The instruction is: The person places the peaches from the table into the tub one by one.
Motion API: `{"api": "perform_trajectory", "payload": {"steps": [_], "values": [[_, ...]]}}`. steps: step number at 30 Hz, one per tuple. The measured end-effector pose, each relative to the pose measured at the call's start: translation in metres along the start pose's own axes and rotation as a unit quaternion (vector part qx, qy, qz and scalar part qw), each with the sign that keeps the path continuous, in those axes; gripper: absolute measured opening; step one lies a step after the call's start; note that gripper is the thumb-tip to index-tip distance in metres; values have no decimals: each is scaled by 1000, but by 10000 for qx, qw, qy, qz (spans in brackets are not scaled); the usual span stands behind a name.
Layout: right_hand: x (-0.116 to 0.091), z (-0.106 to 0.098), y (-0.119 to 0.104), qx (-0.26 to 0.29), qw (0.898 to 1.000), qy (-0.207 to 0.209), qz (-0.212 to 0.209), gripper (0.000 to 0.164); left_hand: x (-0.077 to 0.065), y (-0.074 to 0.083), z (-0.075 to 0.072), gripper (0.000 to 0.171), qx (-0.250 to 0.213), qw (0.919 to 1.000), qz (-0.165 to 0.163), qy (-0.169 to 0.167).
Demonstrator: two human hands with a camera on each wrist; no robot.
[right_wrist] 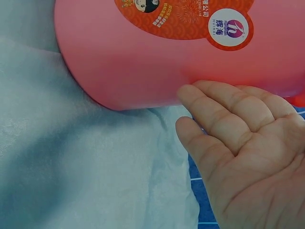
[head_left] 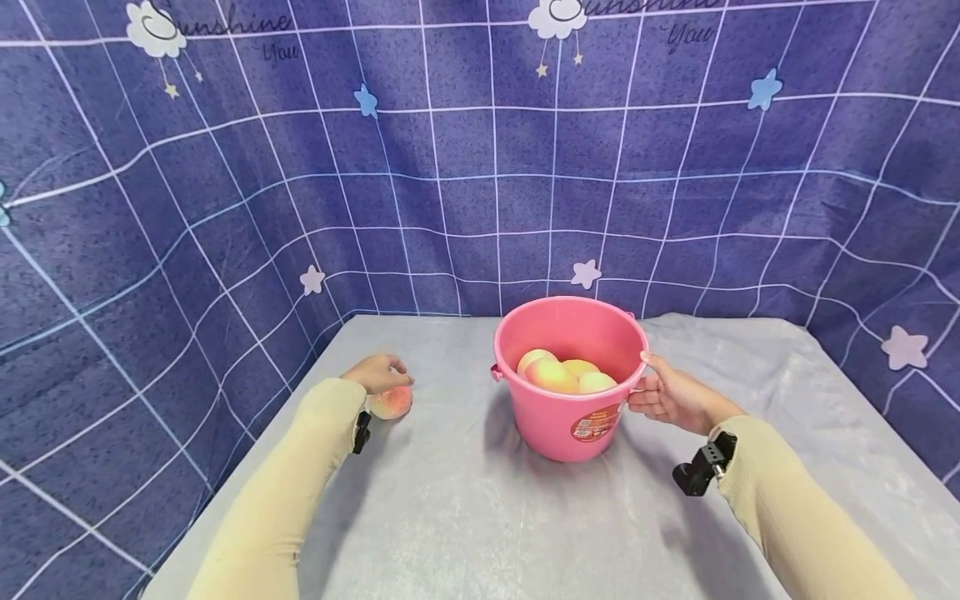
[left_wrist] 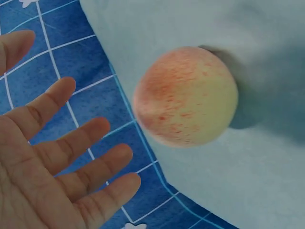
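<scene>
A pink bucket (head_left: 558, 425) stands on the table, with several peaches (head_left: 552, 375) inside it. My right hand (head_left: 678, 396) grips the bucket's right side, thumb at the rim and fingers against the outer wall. In the right wrist view those fingers (right_wrist: 224, 112) press the pink side below a red-orange label (right_wrist: 178, 19). Toward the table's left edge lies a single peach (left_wrist: 186, 98), yellow with a red blush. Just over it in the head view hovers my left hand (head_left: 377, 373), its fingers spread and loosely bent, holding nothing.
A grey cloth covers the table (head_left: 450, 517). Behind and to the left hangs a blue curtain (head_left: 465, 200) with a white grid, stars and clouds. The bucket has a handle lug (head_left: 496, 372) on its left side.
</scene>
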State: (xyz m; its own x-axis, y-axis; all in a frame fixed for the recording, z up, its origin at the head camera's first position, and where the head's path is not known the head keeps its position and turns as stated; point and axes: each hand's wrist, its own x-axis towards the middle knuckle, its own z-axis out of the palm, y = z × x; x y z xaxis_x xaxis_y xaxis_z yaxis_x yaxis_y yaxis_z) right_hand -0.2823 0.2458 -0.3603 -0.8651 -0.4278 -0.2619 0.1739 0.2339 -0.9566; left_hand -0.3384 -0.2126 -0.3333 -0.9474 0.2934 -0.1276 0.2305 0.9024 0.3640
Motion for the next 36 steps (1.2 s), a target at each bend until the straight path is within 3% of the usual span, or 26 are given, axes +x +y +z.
{"api": "perform_trajectory", "payload": {"steps": [9, 17, 24, 30, 36], "values": [[3, 0, 0, -26, 10000, -11, -23, 91, -4, -15, 20, 52, -443, 9985, -322, 70], [4, 2, 3, -25, 10000, -79, 53, 92, 1, -35, 40, 55, -443, 9985, -235, 228], [5, 0, 3, 23, 9999, -144, 52, 96, 2, -31, 34, 65, 65, 9975, -616, 334], [-1, -6, -3, -239, 9994, -231, -14, 87, 0, -24, 32, 63, 52, 9954, -937, 196], [-7, -10, -14, -366, 9992, 16, -155, 77, 4, -21, 34, 58, -119, 9939, -1082, 201]]}}
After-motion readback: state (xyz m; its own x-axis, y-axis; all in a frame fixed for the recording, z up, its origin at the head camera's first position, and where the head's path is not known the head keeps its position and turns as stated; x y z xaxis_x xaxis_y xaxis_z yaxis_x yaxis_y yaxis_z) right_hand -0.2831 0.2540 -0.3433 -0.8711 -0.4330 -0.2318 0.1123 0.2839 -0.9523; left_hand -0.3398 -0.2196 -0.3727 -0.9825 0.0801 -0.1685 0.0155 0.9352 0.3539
